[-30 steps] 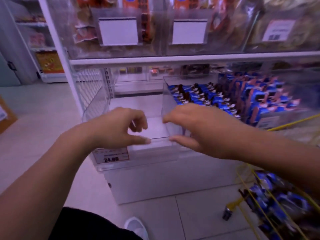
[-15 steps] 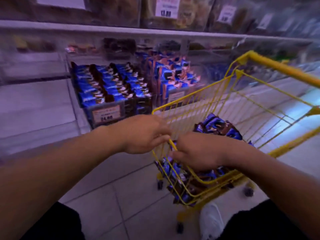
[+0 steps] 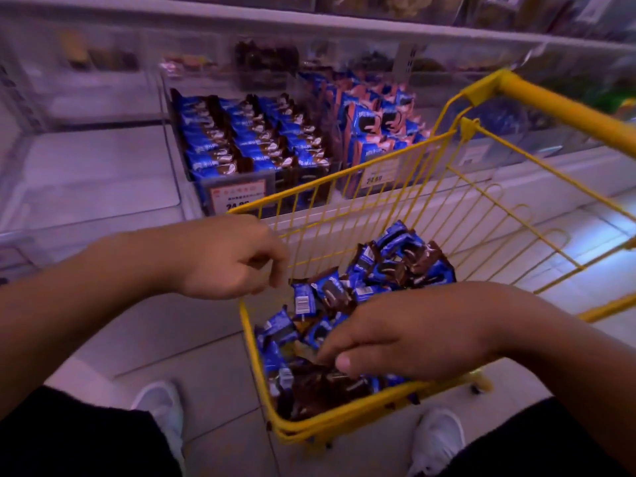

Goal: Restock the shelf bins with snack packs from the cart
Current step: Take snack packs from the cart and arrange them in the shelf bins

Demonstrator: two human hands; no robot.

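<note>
Snack packs (image 3: 371,284) in blue and brown wrappers are lying heaped in the yellow cart (image 3: 347,428), at 5 o'clock from a shelf bin (image 3: 241,142) filled with rows of the same packs. The right hand (image 3: 406,335) is reaching down onto the heap, fingers bent among the packs; whether it is gripping one, I cannot tell. The left hand (image 3: 223,256) is hovering loosely curled, holding nothing, at the cart's 10 o'clock corner.

A single head-worn wide-angle view looks forward and steeply down from standing height. The yellow cart (image 3: 361,426) sits close below at right, the shelf bins (image 3: 241,187) lie farther ahead, and the person's shoes sit at the near edge.
</note>
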